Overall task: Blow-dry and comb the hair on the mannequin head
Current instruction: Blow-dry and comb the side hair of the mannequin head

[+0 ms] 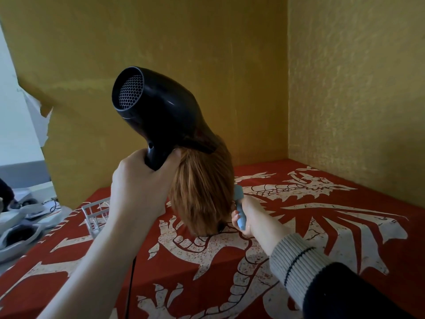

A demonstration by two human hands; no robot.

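My left hand (pixel 138 180) grips the black dryer (pixel 158 111), nozzle down on the hair (pixel 202 189) beside my knuckles. My right hand (pixel 246 215) clasps the blue comb (pixel 240 203) against its side. Midway, I judge; more strokes remain.

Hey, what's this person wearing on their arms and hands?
The left arm is bare as far as the frame shows, and the left hand has no glove. The right arm wears a dark sleeve ending in a grey ribbed cuff with one thin dark stripe. The right hand is ungloved. No rings or watch show.
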